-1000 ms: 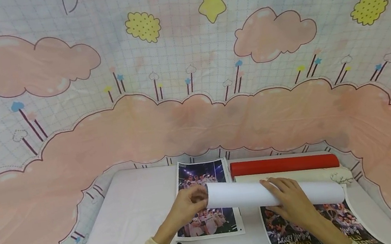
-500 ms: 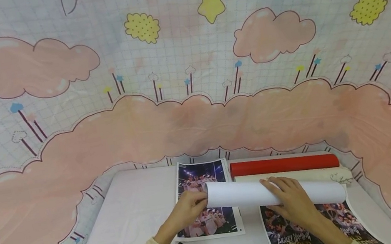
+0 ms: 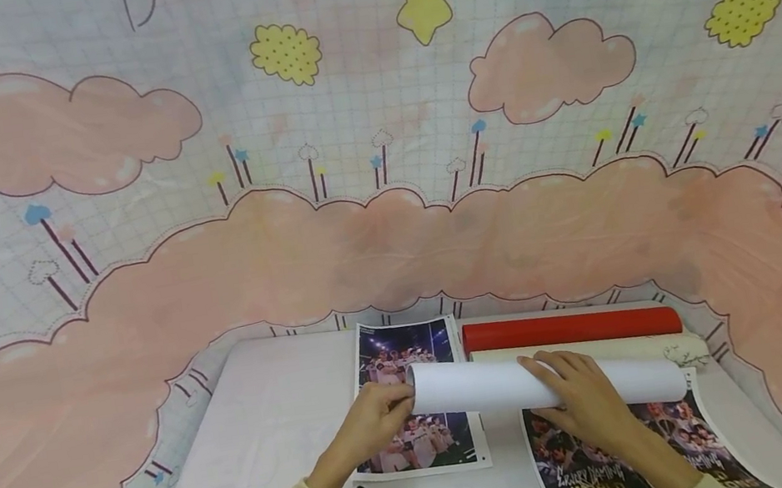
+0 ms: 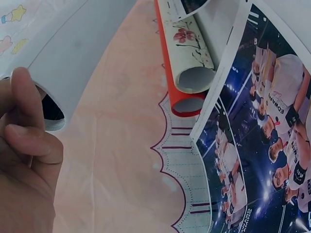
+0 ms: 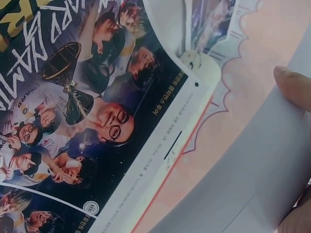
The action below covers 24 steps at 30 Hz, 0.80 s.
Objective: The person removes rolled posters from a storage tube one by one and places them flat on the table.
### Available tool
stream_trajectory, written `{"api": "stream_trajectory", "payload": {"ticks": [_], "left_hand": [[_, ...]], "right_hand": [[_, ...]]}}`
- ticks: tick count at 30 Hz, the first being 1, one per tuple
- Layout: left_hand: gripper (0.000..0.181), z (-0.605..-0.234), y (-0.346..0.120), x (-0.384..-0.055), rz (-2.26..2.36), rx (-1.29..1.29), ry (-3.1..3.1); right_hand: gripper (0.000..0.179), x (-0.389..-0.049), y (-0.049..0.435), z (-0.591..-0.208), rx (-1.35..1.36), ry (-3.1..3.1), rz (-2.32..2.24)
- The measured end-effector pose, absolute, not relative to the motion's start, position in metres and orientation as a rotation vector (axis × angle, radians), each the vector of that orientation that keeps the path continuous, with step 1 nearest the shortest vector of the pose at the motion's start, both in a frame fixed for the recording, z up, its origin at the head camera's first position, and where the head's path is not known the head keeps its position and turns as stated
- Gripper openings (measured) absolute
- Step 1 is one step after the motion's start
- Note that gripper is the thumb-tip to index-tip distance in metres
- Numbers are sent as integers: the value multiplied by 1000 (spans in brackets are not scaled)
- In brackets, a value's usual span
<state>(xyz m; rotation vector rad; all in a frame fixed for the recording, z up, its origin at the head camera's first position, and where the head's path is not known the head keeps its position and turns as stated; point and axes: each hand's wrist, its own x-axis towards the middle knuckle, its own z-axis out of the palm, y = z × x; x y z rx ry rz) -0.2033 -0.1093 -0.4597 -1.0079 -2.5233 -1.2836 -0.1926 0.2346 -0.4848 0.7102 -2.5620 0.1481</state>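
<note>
A white paper roll [image 3: 466, 389] is held crosswise above the table, its printed side turned inward. At its left end my left hand [image 3: 373, 425] pinches the rim; the left wrist view shows the thumb and fingers [image 4: 36, 141] at the dark opening of the tube. My right hand [image 3: 583, 399] grips the roll around its middle, thumb below and fingers over the top. In the right wrist view a finger [image 5: 296, 87] lies along the white paper.
Behind the roll lie a red roll [image 3: 570, 328] and a cream roll with a floral print [image 4: 187, 53]. A group-photo poster [image 3: 422, 450] lies flat under the left hand. Dark posters with lettering [image 3: 586, 485] lie beneath the right forearm. A patterned cloth [image 3: 392, 252] hangs behind the white table [image 3: 250, 417].
The left hand's fingers, looser a second ago, have closed on the roll's left rim. The right hand keeps its grip, and the roll's right end has risen very slightly.
</note>
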Motion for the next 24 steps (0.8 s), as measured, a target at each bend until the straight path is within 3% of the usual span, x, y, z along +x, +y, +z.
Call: {"api": "stream_trajectory", "payload": {"ticks": [24], "left_hand": [[14, -461, -122, -196, -1279, -988, -2436]], "right_hand": [[95, -194, 230, -476, 757, -2536, 112]]}}
